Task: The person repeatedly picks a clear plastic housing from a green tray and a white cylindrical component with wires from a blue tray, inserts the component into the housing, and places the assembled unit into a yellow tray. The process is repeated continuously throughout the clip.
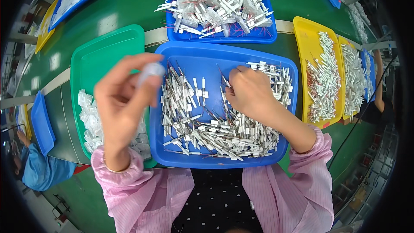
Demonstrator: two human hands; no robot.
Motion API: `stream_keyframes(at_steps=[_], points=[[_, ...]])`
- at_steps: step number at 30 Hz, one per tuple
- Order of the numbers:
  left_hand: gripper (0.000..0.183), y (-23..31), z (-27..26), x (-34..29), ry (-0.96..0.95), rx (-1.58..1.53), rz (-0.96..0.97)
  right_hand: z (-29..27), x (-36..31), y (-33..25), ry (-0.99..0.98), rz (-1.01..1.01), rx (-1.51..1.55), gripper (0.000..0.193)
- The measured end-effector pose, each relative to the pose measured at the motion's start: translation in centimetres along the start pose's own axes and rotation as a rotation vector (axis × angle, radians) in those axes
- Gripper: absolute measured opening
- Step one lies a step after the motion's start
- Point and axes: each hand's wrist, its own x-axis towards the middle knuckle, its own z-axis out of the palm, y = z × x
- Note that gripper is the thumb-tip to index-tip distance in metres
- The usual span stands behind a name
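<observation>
My left hand [123,99] is raised over the inner edges of the green and blue trays. Its thumb and fingers pinch a small clear plastic cap [153,71], blurred by motion. My right hand [250,90] reaches down into the blue tray [207,51], fingers curled. A thin white stick with a dark wire tip [224,79] runs into its fingertips, which are partly hidden. Around that hand lie many like white sticks [235,140] with dark wires and white tabs, heaped along the tray's sides and front. Left of it, the green tray [108,47] holds loose clear plastic caps [91,121].
Beyond the blue tray, another blue tray [220,40] is piled with clear-cased pieces and red wires. To the right stand yellow trays [312,118] of similar white sticks. A narrow blue tray [42,123] stands at the left. People in blue [47,168] and dark clothing [377,114] are at either side.
</observation>
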Motion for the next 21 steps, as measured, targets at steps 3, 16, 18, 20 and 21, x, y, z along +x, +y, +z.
stream_keyframes(at_steps=[3, 16, 18, 20, 21], points=[[0.026, -1.0, 2.8, 0.3, -0.030, -0.138, -0.073, 0.4, 0.1, -1.1, 0.045, 0.031, -0.033, 0.013], [0.031, -3.4, 4.9, -1.3, -0.330, -0.732, -0.436, -2.7, -1.9, -2.4, 0.093, -0.047, 1.513, 0.012], [0.035, -3.4, 4.9, -1.4, -0.442, -0.620, -0.410, -2.5, -1.8, -2.5, 0.125, -0.034, 1.550, 0.011], [0.039, -3.9, 5.0, -1.5, -0.421, -0.791, -0.464, -2.4, -1.8, -2.7, 0.145, 0.003, 1.642, 0.010], [0.042, -4.1, 5.0, -1.5, -0.402, -0.874, -0.490, -2.6, -1.7, -2.6, 0.173, -0.042, 1.655, 0.011]])
